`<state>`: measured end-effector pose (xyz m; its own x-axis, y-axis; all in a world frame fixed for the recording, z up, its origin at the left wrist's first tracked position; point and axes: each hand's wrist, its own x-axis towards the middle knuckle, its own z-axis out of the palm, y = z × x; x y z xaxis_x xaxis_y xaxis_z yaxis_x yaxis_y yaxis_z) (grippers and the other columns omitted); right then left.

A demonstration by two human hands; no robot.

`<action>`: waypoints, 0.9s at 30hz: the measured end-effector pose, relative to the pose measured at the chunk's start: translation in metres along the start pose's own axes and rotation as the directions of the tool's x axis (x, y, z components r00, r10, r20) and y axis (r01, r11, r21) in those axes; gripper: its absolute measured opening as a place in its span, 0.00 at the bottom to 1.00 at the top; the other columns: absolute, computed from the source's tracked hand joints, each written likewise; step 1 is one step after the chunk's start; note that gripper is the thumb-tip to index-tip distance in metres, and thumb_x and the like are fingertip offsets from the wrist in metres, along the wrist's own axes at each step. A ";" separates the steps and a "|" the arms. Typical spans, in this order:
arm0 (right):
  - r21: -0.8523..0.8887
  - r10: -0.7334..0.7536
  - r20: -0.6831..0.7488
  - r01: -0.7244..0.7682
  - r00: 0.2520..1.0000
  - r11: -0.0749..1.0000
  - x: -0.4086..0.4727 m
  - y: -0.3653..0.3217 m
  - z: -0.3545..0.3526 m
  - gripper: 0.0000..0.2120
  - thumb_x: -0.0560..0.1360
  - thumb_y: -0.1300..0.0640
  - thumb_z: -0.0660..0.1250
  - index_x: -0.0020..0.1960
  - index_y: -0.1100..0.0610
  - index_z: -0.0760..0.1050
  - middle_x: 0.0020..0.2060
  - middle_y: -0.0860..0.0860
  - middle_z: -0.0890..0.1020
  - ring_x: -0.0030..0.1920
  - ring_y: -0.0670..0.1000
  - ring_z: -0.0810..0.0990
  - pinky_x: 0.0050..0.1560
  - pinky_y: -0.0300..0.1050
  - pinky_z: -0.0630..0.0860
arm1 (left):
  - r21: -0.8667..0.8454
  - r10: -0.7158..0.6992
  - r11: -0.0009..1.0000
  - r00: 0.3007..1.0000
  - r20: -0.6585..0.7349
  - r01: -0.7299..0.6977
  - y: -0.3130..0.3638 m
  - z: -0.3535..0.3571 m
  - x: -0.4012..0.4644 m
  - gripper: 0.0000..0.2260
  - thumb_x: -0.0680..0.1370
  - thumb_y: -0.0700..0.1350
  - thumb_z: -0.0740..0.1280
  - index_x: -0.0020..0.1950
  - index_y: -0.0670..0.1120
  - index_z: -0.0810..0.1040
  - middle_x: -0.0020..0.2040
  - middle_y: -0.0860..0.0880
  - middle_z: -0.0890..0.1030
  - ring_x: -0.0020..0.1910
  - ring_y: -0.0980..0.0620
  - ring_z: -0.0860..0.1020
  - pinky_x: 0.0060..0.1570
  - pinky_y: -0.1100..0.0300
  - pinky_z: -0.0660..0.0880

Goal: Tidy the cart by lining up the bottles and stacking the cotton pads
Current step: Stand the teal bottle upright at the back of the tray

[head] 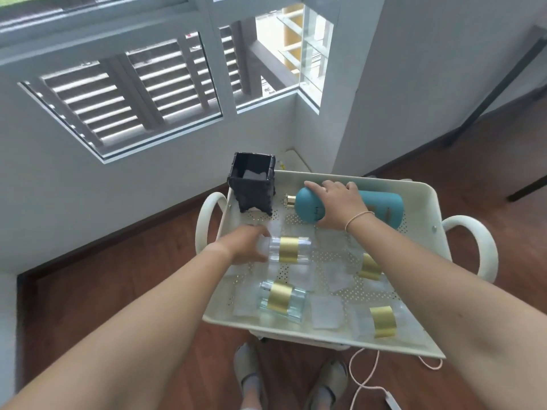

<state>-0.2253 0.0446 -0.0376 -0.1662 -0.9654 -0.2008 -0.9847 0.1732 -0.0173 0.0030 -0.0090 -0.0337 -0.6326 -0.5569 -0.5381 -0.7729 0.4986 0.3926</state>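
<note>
Little looks done yet: inside the cream perforated cart tray the bottles lie scattered on their sides and the white square cotton pads lie loose, unstacked. Near the tray's left wall, the left hand grips a clear gold-banded bottle, long axis running left-right. At the far rim, the right hand curls over a teal bottle, gold cap pointing left.
</note>
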 end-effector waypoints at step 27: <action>0.743 0.548 -0.355 -0.127 0.758 0.657 -0.088 0.117 -0.059 0.39 0.60 0.50 0.76 0.64 0.50 0.59 0.59 0.54 0.74 0.54 0.58 0.75 0.50 0.46 0.70 | 0.053 0.395 0.918 0.891 -0.224 -0.394 0.162 -0.063 0.059 0.22 0.68 0.40 0.73 0.59 0.54 0.73 0.57 0.47 0.71 0.55 0.47 0.72 0.57 0.55 0.71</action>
<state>-0.3285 0.1383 0.0359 -0.6837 -0.7056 0.1861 -0.5879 0.3815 -0.7133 -0.1631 -0.0025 0.0449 -0.8801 -0.4480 -0.1573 -0.4577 0.7121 0.5324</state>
